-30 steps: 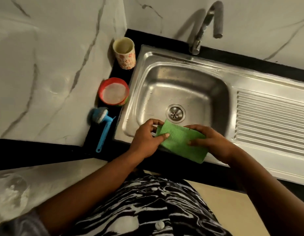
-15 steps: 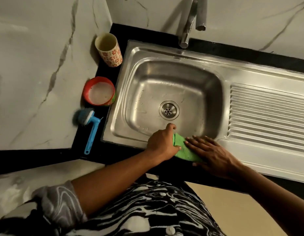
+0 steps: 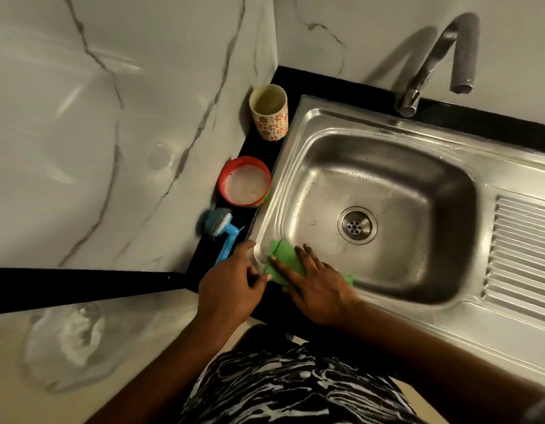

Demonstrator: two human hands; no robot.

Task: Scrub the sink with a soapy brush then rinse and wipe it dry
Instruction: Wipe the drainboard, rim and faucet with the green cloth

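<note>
I am looking down, through a head-worn camera, at a stainless steel sink (image 3: 372, 154) set in a black counter (image 3: 341, 84) against white marble-patterned walls.

A folded green cloth (image 3: 283, 255) lies on the sink's near left corner, partly on the rim and partly over the basin's edge. The right hand (image 3: 318, 289) lies flat on the cloth with its fingers straight and spread, pressing it down rather than gripping it. The left hand (image 3: 231, 283) rests just beside it on the same corner. Its fingers are loosely extended, the index finger lies along the rim, and the thumb tip touches the cloth's left edge. It holds nothing that I can see.

The round drain (image 3: 357, 224) sits in the middle of the basin, apart from the hands. A ribbed drainboard (image 3: 525, 249) runs off to the right, and a curved metal faucet (image 3: 430, 62) stands behind the basin.

On the counter strip left of the sink, from back to front:
- a floral cup (image 3: 269, 120), upright
- a red bowl (image 3: 227, 172) holding cloudy white liquid
- a blue scrub brush (image 3: 225, 237), lying down with its handle end hidden behind the left hand

A black-and-white patterned garment fills the bottom of the view.
</note>
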